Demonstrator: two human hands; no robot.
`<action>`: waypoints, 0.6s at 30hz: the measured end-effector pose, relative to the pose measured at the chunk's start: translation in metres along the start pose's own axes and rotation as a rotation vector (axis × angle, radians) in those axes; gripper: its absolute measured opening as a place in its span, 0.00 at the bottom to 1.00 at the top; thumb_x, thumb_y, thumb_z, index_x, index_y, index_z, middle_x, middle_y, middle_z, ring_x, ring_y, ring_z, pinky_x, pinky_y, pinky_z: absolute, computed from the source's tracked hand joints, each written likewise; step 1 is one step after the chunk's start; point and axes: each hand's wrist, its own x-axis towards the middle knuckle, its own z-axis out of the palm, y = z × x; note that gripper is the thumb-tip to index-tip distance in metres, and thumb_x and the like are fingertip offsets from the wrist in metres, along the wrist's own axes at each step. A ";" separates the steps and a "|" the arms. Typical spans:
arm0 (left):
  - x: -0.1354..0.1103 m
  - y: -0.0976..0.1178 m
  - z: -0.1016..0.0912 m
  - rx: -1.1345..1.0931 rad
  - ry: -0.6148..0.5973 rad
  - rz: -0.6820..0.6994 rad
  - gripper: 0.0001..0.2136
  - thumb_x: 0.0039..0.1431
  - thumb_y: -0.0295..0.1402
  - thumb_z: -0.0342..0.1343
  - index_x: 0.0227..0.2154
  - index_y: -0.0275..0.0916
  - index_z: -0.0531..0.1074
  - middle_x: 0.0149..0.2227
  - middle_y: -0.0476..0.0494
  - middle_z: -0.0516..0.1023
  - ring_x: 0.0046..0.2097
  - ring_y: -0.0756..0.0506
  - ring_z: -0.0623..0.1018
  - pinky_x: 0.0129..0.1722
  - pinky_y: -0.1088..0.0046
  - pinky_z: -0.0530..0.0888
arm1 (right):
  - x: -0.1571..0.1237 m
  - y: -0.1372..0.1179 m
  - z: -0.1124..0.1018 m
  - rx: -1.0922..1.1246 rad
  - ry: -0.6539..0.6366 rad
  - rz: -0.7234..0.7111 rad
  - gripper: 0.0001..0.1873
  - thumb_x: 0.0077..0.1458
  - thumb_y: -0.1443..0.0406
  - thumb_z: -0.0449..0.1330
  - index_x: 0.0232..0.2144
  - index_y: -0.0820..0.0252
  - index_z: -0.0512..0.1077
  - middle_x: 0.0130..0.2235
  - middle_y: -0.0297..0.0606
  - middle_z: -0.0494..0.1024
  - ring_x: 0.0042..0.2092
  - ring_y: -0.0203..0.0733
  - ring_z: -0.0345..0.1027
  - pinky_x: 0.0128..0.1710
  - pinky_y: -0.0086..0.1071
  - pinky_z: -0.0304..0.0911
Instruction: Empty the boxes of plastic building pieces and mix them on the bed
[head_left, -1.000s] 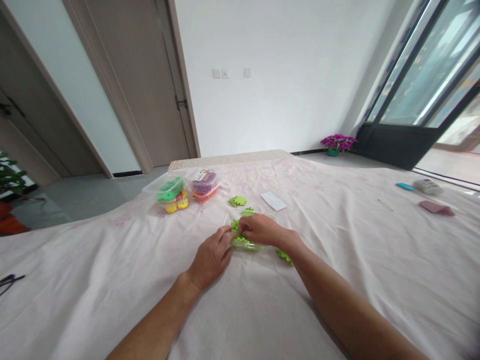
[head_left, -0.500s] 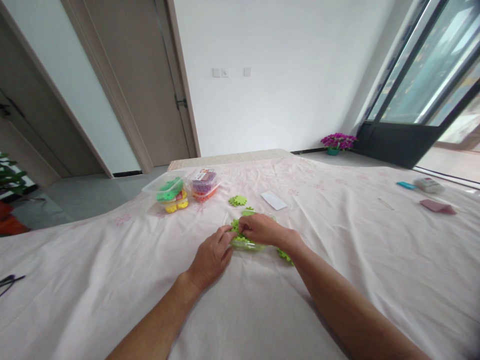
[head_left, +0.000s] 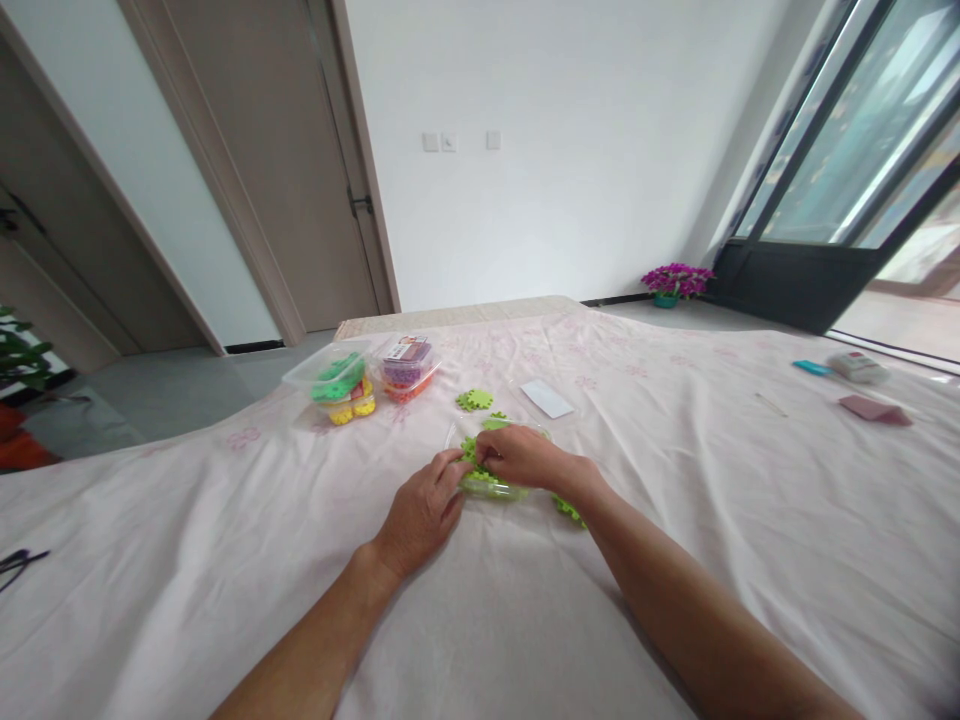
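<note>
A clear plastic container (head_left: 504, 493) rests on the cloth, with several lime-green gear-shaped pieces (head_left: 480, 476) inside. At its left side, my left hand (head_left: 426, 502) has its fingers closed on the rim. My right hand (head_left: 519, 455) reaches over the container from the right, fingertips pinched together at a green piece; the fingers partly cover it. Beyond the container lies another lime-green gear-shaped piece (head_left: 475, 400). One more green toothed piece (head_left: 568, 510) lies by my right forearm, which hides part of it.
A white card (head_left: 547, 398) lies past my right hand. Toward the back left stand clear boxes with green (head_left: 339, 378), yellow (head_left: 354, 405), purple and orange pieces (head_left: 407, 372). Far right are a blue item (head_left: 811, 369), a plastic-wrapped pack (head_left: 857, 367) and a pink folded piece (head_left: 876, 409).
</note>
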 end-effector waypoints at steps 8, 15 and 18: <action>0.001 0.000 0.000 0.006 -0.001 -0.005 0.17 0.62 0.26 0.48 0.53 0.43 0.63 0.57 0.40 0.67 0.55 0.43 0.73 0.55 0.61 0.73 | 0.000 -0.001 0.000 0.001 0.005 -0.012 0.14 0.55 0.69 0.53 0.39 0.56 0.76 0.38 0.37 0.81 0.39 0.40 0.71 0.34 0.28 0.53; 0.000 0.000 0.001 -0.003 0.006 -0.001 0.17 0.62 0.26 0.48 0.54 0.44 0.63 0.57 0.39 0.66 0.55 0.43 0.73 0.55 0.61 0.73 | 0.000 -0.002 -0.001 -0.017 -0.008 0.013 0.13 0.56 0.68 0.53 0.40 0.56 0.76 0.38 0.38 0.80 0.40 0.41 0.72 0.34 0.28 0.53; 0.001 0.001 0.000 0.006 0.006 -0.002 0.17 0.62 0.26 0.48 0.53 0.43 0.63 0.57 0.39 0.67 0.55 0.43 0.73 0.54 0.60 0.74 | -0.001 -0.002 -0.001 -0.013 -0.007 0.016 0.13 0.56 0.68 0.53 0.40 0.56 0.76 0.38 0.38 0.80 0.39 0.40 0.71 0.34 0.28 0.53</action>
